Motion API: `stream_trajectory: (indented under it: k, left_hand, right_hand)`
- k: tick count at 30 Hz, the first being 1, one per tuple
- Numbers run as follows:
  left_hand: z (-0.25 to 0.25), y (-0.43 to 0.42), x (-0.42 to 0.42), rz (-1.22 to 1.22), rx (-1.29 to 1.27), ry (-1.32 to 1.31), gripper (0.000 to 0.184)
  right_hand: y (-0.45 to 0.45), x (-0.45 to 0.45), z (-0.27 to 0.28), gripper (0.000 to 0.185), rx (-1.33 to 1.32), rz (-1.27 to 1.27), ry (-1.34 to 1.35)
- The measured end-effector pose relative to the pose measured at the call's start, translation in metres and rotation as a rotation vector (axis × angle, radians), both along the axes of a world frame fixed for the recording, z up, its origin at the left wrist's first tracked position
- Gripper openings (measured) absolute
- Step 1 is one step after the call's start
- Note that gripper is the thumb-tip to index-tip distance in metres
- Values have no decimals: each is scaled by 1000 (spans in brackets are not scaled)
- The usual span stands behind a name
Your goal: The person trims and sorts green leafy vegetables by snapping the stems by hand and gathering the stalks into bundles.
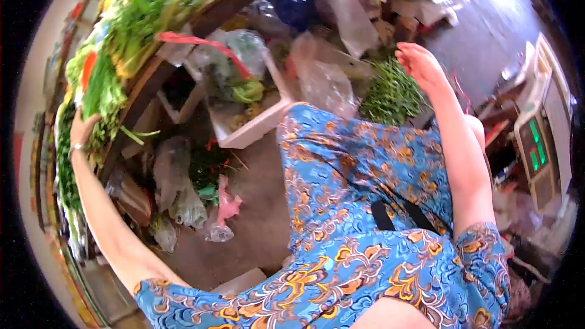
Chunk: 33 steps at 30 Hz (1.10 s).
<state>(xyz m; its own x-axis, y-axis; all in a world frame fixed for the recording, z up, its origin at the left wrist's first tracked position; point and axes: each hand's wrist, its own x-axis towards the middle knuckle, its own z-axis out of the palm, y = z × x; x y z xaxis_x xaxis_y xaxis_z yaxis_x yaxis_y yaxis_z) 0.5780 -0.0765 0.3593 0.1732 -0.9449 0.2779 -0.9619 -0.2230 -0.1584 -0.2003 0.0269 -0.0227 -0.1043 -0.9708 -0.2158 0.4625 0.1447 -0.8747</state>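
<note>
At the far left my left hand [84,129] reaches to the vegetable shelf, its thumb and fingers closed around the base of a bunch of leafy greens [108,88]. Part of its fingers is hidden by the leaves. An orange strip [88,72] shows beside that bunch. My right hand [420,66] is raised at the upper right, its fingers loosely bent and apart, with nothing seen in them. Just below and left of it lies a heap of thin green leaves [390,92].
A white foam box [253,123] with a plastic bag and greens stands ahead. A red strip [201,41] crosses its corner. Plastic bags [183,189] and scraps litter the floor at left. At right stands a scale [536,146] with green lit digits.
</note>
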Motion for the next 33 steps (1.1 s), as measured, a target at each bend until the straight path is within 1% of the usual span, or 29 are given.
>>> stream_trajectory:
  k: [2,3,6,7,8,10,12,13,14,16,17,18,19,20,22,24,26,27,28,29,30,31,32,33]
  left_hand:
    - [0,-5,9,-35,-7,-68,76]
    - [1,-4,-10,43,17,-71,70]
    - [3,-24,7,170,54,13,57]
    - [3,-37,47,67,-31,-16,59]
    - [10,-47,68,35,15,52,60]
    - [28,-66,118,89,102,66,65]
    - [25,-71,112,206,-66,-162,75]
    - [27,-66,88,288,-19,-258,87]
    - [23,-59,71,174,-100,-304,88]
    - [19,-17,-35,130,-131,-345,86]
    - [20,-8,-56,62,-163,-400,82]
    - [20,-6,-59,2,-194,-421,73]
    - [14,10,-99,44,-246,-424,62]
    - [0,37,-162,85,-301,-428,52]
    - [-27,78,-251,-159,-270,-193,30]
    - [-71,98,-320,-465,-90,284,15]
    - [-120,96,-379,-551,250,481,14]
    - [-149,86,-399,-575,355,620,17]
    - [-185,65,-404,-727,441,623,20]
    - [-210,46,-425,-714,587,612,24]
    - [-249,24,-435,-900,521,520,28]
    - [-276,5,-452,-946,540,463,35]
    - [-300,-10,-471,-912,575,371,43]
    - [-328,-31,-483,-979,592,304,51]
  right_hand:
    - [1,4,10,25,31,-8,12]
    - [2,7,17,25,50,-15,26]
    - [2,8,18,23,16,-4,26]
    - [0,6,16,23,14,6,15]
    - [-2,6,13,23,11,16,1]
    - [0,9,20,23,12,20,18]
    - [-2,12,24,21,10,7,27]
    - [-3,12,25,20,16,7,16]
    - [-2,13,27,20,20,3,16]
    - [-2,16,31,20,19,1,20]
    - [-2,16,32,22,34,28,74]
    - [-4,16,31,22,39,28,78]
    - [-6,17,30,21,50,59,137]
    - [-11,18,30,21,60,87,194]
    - [-22,22,39,19,73,110,240]
    - [-39,22,39,20,76,282,482]
    - [-59,21,27,23,52,424,738]
    - [-66,19,18,25,4,488,873]
    - [-72,16,8,28,-45,555,1005]
    - [-76,14,5,32,-132,652,1093]
    - [-81,11,-9,37,-96,750,1144]
    - [-89,7,-29,41,-78,806,1190]
    - [-97,3,-51,44,-62,861,1233]
    - [-105,1,-71,52,-49,859,1183]
